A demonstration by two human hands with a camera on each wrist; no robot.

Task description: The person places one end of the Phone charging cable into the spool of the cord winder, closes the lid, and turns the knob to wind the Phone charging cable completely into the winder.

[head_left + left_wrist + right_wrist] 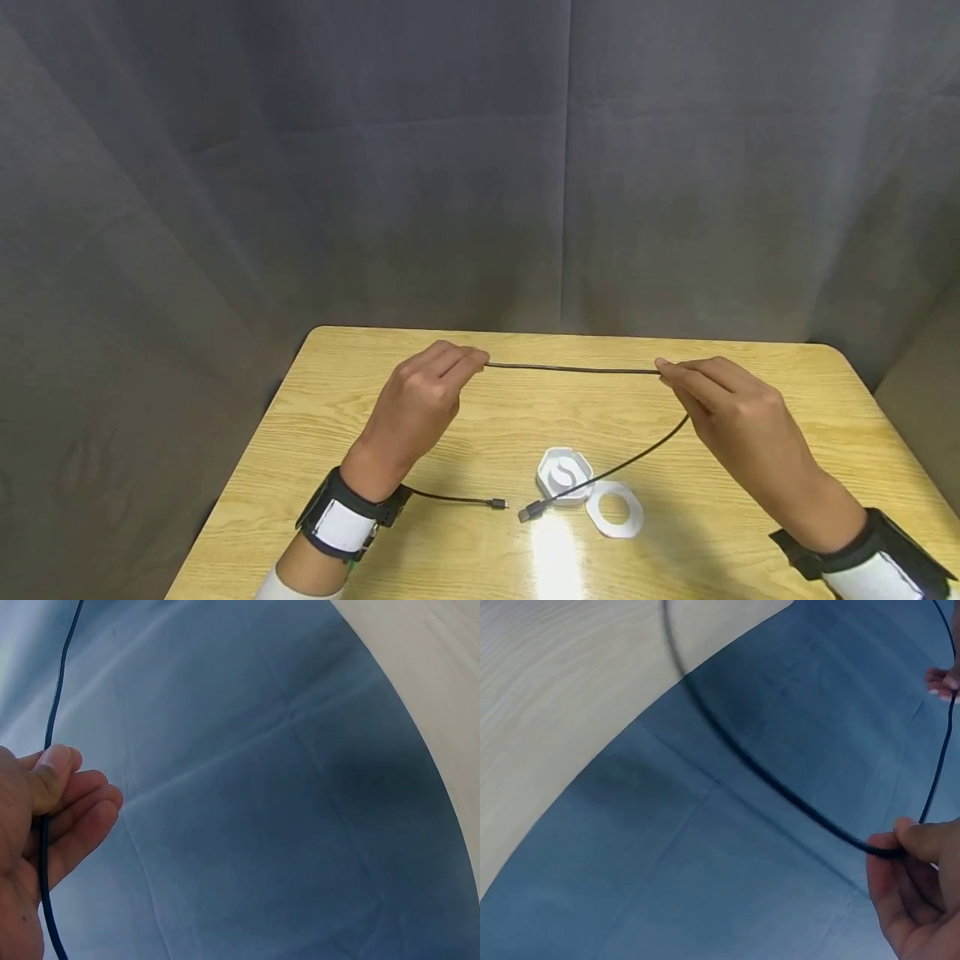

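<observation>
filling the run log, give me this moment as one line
left hand: pinches cable | right hand: pinches cable | cable: taut between hands, ends on table

Grey cloth backdrop [450, 167] behind and to both sides, hung in broad panels with faint creases and one vertical seam near the middle. In front, light wooden table [750, 392], pale yellow, grain plainly visible, far corners rounded. Bright glare patch [557, 554] on the near tabletop from overhead light. In the wrist views, cloth bluish, tabletop edge pale.
</observation>
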